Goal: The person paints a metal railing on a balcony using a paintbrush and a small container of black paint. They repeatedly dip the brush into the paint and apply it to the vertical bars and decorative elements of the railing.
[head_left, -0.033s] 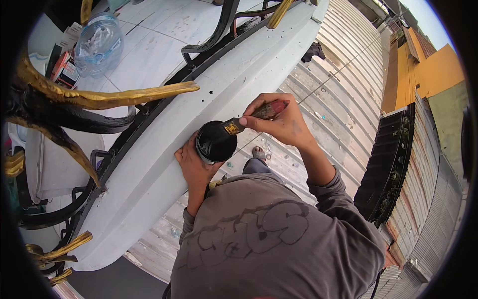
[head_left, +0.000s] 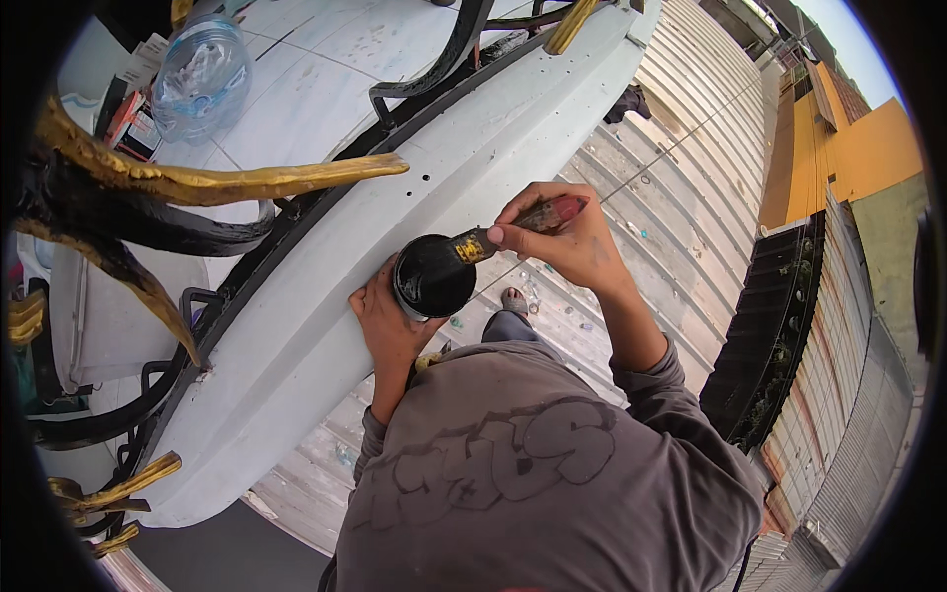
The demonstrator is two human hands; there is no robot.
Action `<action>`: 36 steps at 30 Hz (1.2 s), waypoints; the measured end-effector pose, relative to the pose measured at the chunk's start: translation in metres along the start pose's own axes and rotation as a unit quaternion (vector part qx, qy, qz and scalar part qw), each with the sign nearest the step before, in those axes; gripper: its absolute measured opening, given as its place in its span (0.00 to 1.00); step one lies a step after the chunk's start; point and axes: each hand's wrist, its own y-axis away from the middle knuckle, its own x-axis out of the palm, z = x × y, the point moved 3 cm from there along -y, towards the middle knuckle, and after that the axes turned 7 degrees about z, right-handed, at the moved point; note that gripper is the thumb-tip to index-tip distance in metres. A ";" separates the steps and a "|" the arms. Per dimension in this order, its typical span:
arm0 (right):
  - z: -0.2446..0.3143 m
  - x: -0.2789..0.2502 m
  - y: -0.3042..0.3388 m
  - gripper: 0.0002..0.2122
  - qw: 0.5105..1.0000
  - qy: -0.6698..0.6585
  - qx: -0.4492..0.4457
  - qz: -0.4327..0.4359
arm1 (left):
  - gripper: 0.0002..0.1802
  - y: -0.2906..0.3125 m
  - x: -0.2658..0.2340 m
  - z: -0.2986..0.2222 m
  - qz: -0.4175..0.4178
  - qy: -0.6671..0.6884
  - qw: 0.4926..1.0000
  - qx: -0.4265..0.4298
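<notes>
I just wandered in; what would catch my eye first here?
Probably the can, black inside, near the centre, held in the left hand, with the brush in the right hand at its rim. Gold-and-black curved bars jut in from the left; a pale ledge slants behind.

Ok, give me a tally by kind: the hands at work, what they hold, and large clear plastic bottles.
Hands: 2 (left hand, right hand)
Cans: 1 (can)
Brushes: 1 (brush)
Large clear bottles: 1 (bottle)
Total: 5
</notes>
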 end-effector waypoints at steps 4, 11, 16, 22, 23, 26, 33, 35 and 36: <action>-0.001 -0.008 -0.001 0.09 0.999 -0.020 0.007 -0.042 | 0.53 -0.006 -0.003 -0.005 -0.027 0.019 0.999 0.020; -0.001 -0.014 0.000 0.08 1.000 -0.003 -0.008 -0.029 | 0.54 -0.010 -0.005 -0.006 -0.005 0.036 0.999 0.000; 0.017 0.021 0.000 0.06 0.949 0.269 -0.153 0.068 | 0.52 -0.010 -0.003 -0.007 -0.020 0.045 0.999 -0.005; 0.013 0.060 -0.028 0.06 0.827 0.491 -0.193 0.195 | 0.49 -0.015 -0.006 -0.012 -0.044 0.038 0.998 0.024; 0.011 0.062 -0.032 0.06 0.823 0.494 -0.195 0.201 | 0.49 -0.015 -0.006 -0.012 -0.048 0.027 0.998 0.026; 0.009 0.061 -0.037 0.06 0.818 0.495 -0.187 0.227 | 0.49 -0.014 -0.005 -0.013 -0.057 0.015 0.998 0.028; 0.035 0.027 -0.032 0.07 0.913 0.325 -0.174 0.176 | 0.58 -0.011 -0.008 -0.008 0.026 0.021 0.999 -0.009; 0.036 0.015 -0.026 0.07 0.944 0.269 -0.135 0.133 | 0.58 -0.011 -0.008 -0.008 0.009 0.021 1.000 0.003; 0.033 0.011 -0.023 0.08 0.960 0.231 -0.114 0.111 | 0.58 -0.011 -0.007 -0.008 0.001 0.022 1.000 0.009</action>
